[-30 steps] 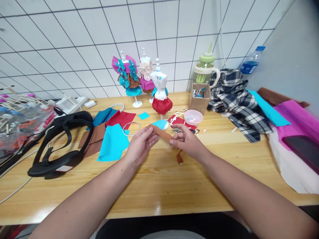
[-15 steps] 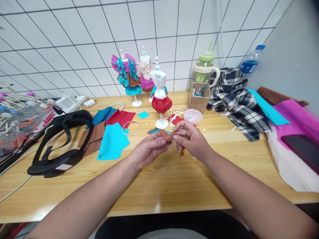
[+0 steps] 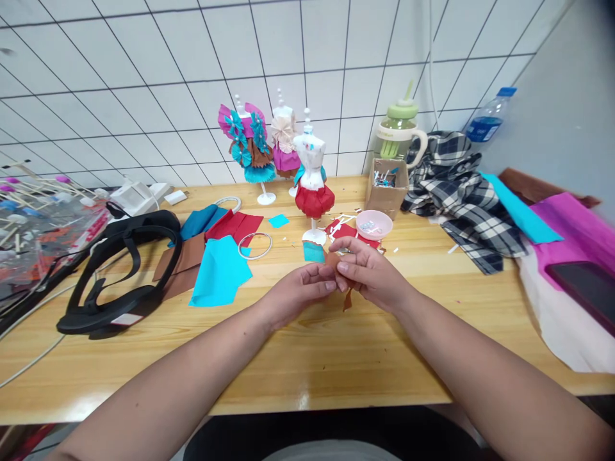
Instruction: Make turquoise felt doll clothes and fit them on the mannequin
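Observation:
My left hand (image 3: 303, 289) and my right hand (image 3: 372, 272) meet over the table, both closed on a strip of brown crepe paper (image 3: 332, 261). Its upper part shows between the fingertips, and a loose end hangs below my right hand. Just beyond my fingers stands a small white mannequin (image 3: 310, 153) with a puffed red paper skirt (image 3: 314, 201). A teal piece of paper (image 3: 313, 252) lies by its base. To the right of it are red paper with white scraps (image 3: 341, 229) and a pink bowl (image 3: 373, 225) of small clear bits.
Two dressed mannequins (image 3: 248, 144) stand against the tiled wall. Left are turquoise paper (image 3: 218, 275), a white ring (image 3: 255, 246) and a black headset (image 3: 120, 314). A cardboard box (image 3: 385, 195), a green-lidded bottle (image 3: 398, 131), checked cloth (image 3: 444, 179) and a phone (image 3: 583, 291) are right.
My hands have brought the brown strip's pieces closer together, with its upper part now folded more upright. The teal paper by the mannequin's base shows more fully. The view has shifted slightly.

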{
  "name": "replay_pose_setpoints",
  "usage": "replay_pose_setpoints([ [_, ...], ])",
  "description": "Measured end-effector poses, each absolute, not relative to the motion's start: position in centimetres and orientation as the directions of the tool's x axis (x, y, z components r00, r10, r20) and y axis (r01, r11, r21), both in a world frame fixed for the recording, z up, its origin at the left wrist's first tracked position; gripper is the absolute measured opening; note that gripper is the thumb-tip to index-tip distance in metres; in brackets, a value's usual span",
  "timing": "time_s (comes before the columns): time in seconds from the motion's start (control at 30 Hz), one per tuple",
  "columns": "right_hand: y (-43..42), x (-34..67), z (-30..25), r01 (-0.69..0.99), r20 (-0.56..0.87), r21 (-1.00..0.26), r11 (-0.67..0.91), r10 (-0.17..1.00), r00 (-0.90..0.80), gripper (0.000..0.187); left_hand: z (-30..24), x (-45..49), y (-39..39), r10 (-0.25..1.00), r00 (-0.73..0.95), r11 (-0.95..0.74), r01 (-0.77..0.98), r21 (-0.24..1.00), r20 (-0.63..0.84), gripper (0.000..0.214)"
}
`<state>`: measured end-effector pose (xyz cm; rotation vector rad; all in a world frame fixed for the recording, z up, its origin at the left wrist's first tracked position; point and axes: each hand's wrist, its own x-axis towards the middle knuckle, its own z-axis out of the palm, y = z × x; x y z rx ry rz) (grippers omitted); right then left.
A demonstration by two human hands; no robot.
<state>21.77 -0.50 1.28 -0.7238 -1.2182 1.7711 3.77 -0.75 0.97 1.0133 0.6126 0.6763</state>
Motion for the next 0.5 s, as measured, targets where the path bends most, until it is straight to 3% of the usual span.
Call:
replay_pose_setpoints([
  [0.2,-0.7,21.9,1.5,-0.381,-0.01,-0.9,-0.212,0.884,-0.468,0.046,0.2,3.9,-0.3,0.828,0.535,0.241,-0.072,0.968,-0.167,0.027],
  [0.4,-0.5,22.4,2.0,-0.41,-0.011,-0.886,-0.216,0.894,-0.448,0.048,-0.2,3.6,-0.2,0.861,0.447,0.27,0.007,0.963,-0.244,0.027],
  [0.5,0.1,22.8,1.8,-0.378,-0.032,-0.909,-0.177,0.933,-0.359,0.045,0.1,3.3,-0.2,0.846,0.453,0.316,-0.001,0.949,-0.281,0.029],
])
